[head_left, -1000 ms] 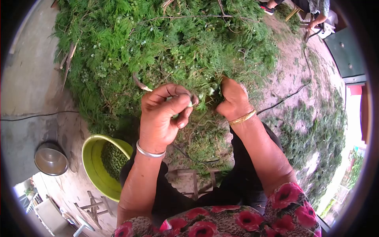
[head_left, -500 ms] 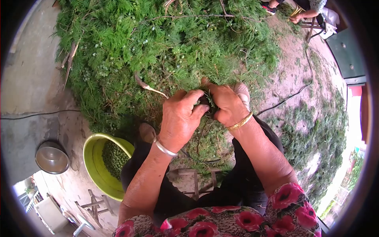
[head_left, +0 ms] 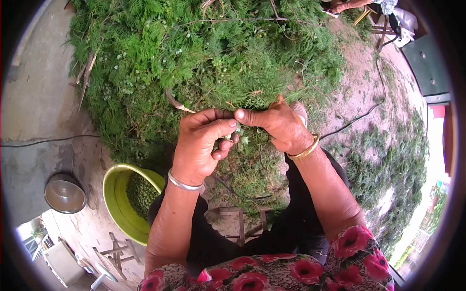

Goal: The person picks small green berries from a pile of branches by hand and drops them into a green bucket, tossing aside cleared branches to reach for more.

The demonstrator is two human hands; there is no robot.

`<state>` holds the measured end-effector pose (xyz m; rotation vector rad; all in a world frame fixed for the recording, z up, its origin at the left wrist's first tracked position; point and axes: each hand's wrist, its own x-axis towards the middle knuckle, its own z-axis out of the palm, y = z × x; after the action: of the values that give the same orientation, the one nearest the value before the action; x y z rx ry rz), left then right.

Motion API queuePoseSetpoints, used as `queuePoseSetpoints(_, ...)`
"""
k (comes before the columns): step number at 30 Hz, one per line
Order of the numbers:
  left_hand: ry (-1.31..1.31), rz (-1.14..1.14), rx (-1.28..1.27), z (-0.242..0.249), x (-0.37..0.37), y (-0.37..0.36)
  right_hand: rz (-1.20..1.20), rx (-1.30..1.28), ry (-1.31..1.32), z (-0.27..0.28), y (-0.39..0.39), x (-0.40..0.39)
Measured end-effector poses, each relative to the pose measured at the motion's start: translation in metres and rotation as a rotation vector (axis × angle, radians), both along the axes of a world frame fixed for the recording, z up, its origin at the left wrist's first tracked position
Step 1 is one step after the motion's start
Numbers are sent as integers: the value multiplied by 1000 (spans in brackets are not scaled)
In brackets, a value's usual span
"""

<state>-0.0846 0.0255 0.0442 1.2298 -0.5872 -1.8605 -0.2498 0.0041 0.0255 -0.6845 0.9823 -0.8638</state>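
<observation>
My left hand [head_left: 201, 143], with a silver bangle at the wrist, is closed around small green berries [head_left: 229, 137] that show between its fingers. My right hand [head_left: 281, 125], with a gold bangle, touches the left at the thumb and fingertips. Its fingers are curled round a green sprig [head_left: 262, 100] at the edge of the pile. Both hands are over the leafy green branches [head_left: 194, 58]. To the lower left, a lime-green tub [head_left: 110, 201] holds a heap of green berries [head_left: 141, 194].
A metal bowl [head_left: 64, 193] lies left of the tub, and a wooden stool [head_left: 116, 252] is below it. Another person's arm [head_left: 352, 6] shows at the upper right. A black cable [head_left: 357, 119] crosses the ground. Cut greenery [head_left: 369, 169] is spread at right.
My left hand has moved left and turned, and berries now show in it. My right hand has its thumb stretched toward the left hand. The other person's arm has moved up and left.
</observation>
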Motion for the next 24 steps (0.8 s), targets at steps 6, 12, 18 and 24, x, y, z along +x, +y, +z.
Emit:
queuePoseSetpoints(6,141,38,-1,-4,0,3,-37,-23,4,-5,1,6)
queuePoseSetpoints(12,442,-24,-185,-3,10,3,-9,54,214,29,-3,-1)
queuePoseSetpoints(18,637,80,-37,-15,14,2,-176,-11,61,-6,-1,-2)
queuePoseSetpoints(24,-27,19,-371,-18,13,5,-365,129,140,-7,-7,-1)
